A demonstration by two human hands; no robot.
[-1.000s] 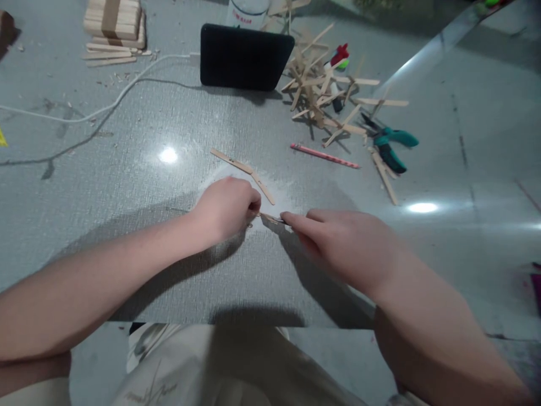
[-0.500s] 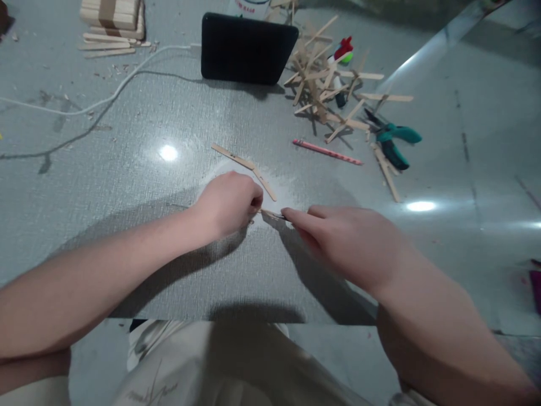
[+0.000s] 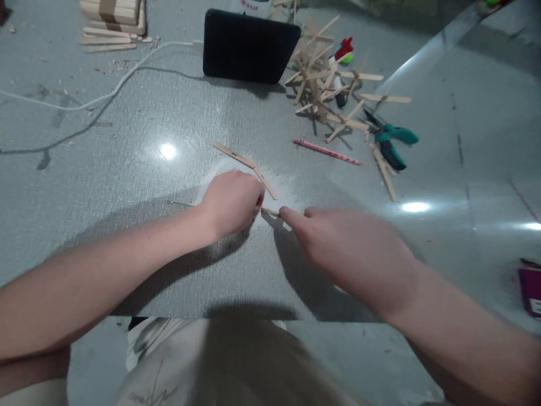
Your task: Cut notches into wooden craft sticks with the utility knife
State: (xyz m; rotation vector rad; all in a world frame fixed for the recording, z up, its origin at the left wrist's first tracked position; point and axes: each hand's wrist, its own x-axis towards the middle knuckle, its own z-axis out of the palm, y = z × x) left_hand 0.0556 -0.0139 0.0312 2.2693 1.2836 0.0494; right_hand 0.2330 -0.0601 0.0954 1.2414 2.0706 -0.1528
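My left hand (image 3: 232, 200) is closed, its thumb side turned toward the middle, gripping a thin wooden craft stick (image 3: 269, 212). The stick's end sticks out to the right between my hands. My right hand (image 3: 355, 254) is closed in a pinch at that end, its index finger stretched along. A slim dark edge shows at its fingertips, but what it holds is mostly hidden. Just beyond my left hand, two craft sticks (image 3: 234, 155) lie end to end at an angle on the grey table (image 3: 169, 282). Pale dust surrounds them.
A black tablet (image 3: 250, 48) stands at the back with a white cable (image 3: 127, 79). To its right are a pile of crossed sticks (image 3: 321, 84), a pink pencil (image 3: 327, 151) and green-handled pliers (image 3: 393, 138). Bundled sticks (image 3: 114, 14) lie at back left.
My right hand has shifted slightly left along the stick, and its forearm has swung outward to the right. My left hand stays nearly in place, still gripping the stick.
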